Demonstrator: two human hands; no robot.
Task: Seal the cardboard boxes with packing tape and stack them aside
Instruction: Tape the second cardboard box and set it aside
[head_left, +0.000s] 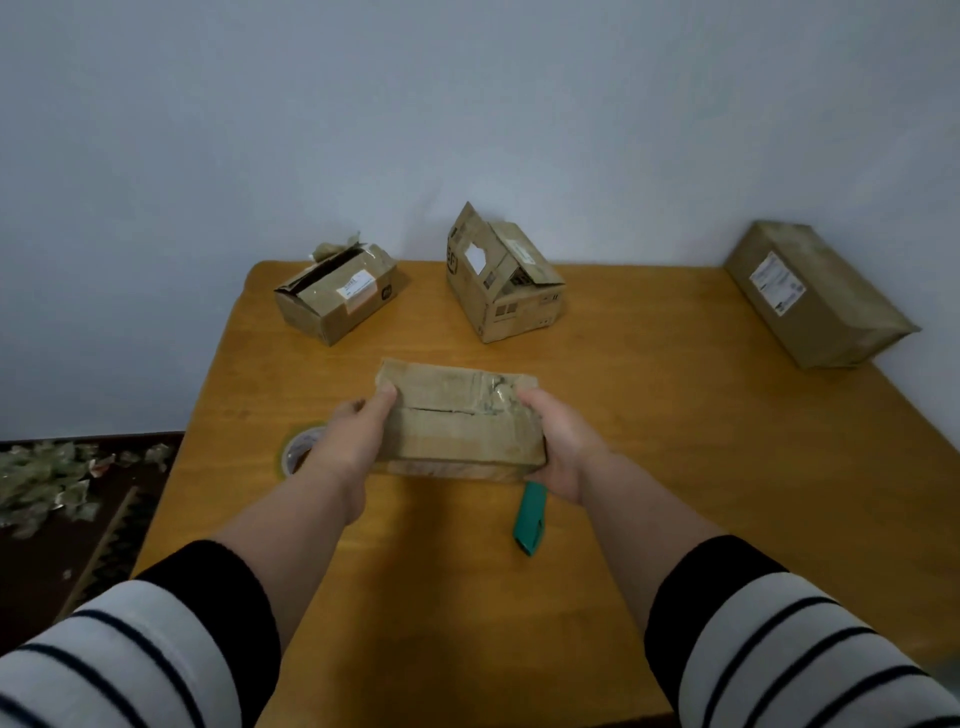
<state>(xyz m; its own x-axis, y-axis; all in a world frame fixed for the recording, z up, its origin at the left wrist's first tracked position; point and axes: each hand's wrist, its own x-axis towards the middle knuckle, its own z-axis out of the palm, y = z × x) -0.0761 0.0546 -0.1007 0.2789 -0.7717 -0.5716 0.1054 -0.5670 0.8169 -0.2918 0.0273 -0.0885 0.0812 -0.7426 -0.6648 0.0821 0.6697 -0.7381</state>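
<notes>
At the far left edge of the frame, beside the table, crumpled scraps of used tape (47, 480) lie heaped on a dark floor. The wooden table (675, 441) fills the middle and right of the frame against a pale wall. At its upper left stands a small cardboard box with open flaps (332, 293), a white label on its top. Below it, at centre left, a roll of packing tape (296, 449) lies flat on the table, partly hidden behind the left hand (353, 441). That hand grips the left end of the flat cardboard box (457, 415) at the centre of the frame, thumb curled over its top and the fingers wrapped around its side. The box's top flaps meet along a seam with old shiny tape near its right end; whether it rests on the table or is held just above it cannot be told. At upper centre a second open box (501, 283) has one flap raised. The right hand (563, 447) grips the flat box's right end, fingers curled under and around it. Just below that hand a teal cutter (530, 517) lies on the table. At the upper right a long closed box (815, 296) with a white label sits at the table's corner.
</notes>
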